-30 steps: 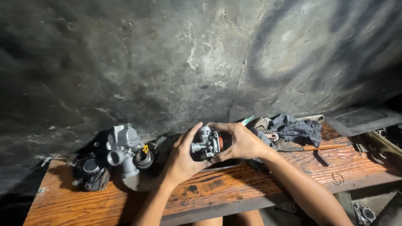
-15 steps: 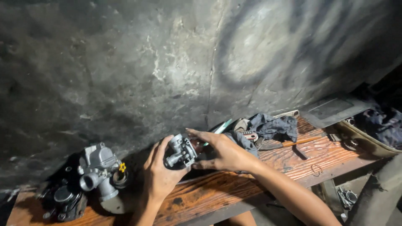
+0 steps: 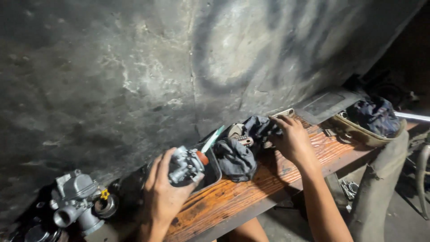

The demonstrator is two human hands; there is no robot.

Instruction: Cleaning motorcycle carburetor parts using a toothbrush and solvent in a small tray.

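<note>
My left hand [image 3: 163, 197] grips a small grey metal carburetor [image 3: 185, 165], holding it just above a dark metal tray [image 3: 214, 172] on the wooden bench [image 3: 251, 188]. My right hand [image 3: 292, 139] reaches to the right and rests fingers-down on a dark crumpled rag [image 3: 244, 150] lying against the wall. Metal tools poke out from under the rag near its fingertips. Whether the right hand grasps anything is hidden by the rag.
A larger grey carburetor [image 3: 76, 201] with a yellow fitting stands at the bench's left end. A screwdriver with a green and red handle [image 3: 210, 142] leans by the tray. A tan pouch holding dark cloth [image 3: 369, 121] lies at the far right. A dark concrete wall [image 3: 179, 58] rises behind.
My right hand has let go of the small carburetor and moved right onto the rag. The left hand alone now holds the part. The view has swung right.
</note>
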